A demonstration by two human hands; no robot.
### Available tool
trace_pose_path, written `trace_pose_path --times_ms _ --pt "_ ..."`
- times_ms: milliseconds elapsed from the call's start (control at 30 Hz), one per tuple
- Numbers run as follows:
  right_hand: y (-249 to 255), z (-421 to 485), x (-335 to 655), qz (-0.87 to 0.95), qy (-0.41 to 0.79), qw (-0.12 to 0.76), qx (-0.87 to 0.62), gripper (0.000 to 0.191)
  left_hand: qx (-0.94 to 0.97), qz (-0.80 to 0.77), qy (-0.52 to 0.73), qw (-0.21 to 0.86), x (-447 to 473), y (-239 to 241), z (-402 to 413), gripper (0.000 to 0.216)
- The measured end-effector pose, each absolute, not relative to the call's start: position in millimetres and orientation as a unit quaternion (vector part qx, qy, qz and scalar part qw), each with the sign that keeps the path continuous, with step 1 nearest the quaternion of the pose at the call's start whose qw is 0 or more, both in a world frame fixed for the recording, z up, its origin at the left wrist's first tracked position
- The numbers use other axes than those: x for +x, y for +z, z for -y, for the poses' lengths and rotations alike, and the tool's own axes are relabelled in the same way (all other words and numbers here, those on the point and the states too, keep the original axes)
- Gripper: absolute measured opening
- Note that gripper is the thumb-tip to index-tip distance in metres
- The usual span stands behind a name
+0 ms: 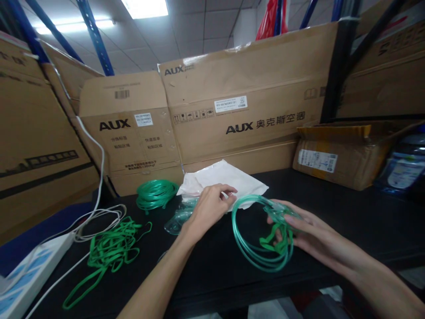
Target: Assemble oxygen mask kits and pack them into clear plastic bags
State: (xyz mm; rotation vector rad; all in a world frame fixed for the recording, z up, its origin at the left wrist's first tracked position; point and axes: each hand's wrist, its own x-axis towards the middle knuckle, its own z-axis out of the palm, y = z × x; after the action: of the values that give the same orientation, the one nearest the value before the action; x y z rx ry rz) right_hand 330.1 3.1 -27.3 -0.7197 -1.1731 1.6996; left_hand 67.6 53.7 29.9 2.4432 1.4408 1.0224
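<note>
The tube [255, 260] is wound into a neat ring and held in the right hand [305, 221], off to the right above the black table [212, 270]. That hand's fingers close around the ring's right side, where a clear piece [282, 212] and a green strap [280, 243] are bunched together with the loops. The left hand [210, 206] is loosely curled, thumb and forefinger apart, with nothing visible in its grasp; it hangs in front of the white bag [229, 177], and whether its hidden fingers touch the bag cannot be told. As far as this shows, the winding of this one set looks done, its parts already gathered in one grip, while it is not yet set down. Other parts lie ungathered: a coil [156, 195] sits left of the bag, a clear part [179, 219] lies partly hidden behind the left forearm, and a tangled heap of straps [113, 243] spreads nearer the power strip [36, 270], just beside a white cable [99, 212]. The bag lies nearly flat; its contents, if any, cannot be seen. Behind stand cartons [272, 102], with a box [332, 155] and a bottle [403, 164] to the right.
</note>
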Motion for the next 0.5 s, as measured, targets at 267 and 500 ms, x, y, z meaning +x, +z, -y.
trace_pose_path --times_ms 267,500 --pt "-24.7 -6.5 324.8 0.435 0.651 0.525 -0.334 0.042 0.827 -0.441 0.347 0.040 67.1 19.1 -58.6 0.020" --pt "-26.8 -13.2 322.2 0.399 0.617 0.569 -0.369 0.043 0.824 -0.426 0.372 0.010 71.4 20.0 -52.1 0.019"
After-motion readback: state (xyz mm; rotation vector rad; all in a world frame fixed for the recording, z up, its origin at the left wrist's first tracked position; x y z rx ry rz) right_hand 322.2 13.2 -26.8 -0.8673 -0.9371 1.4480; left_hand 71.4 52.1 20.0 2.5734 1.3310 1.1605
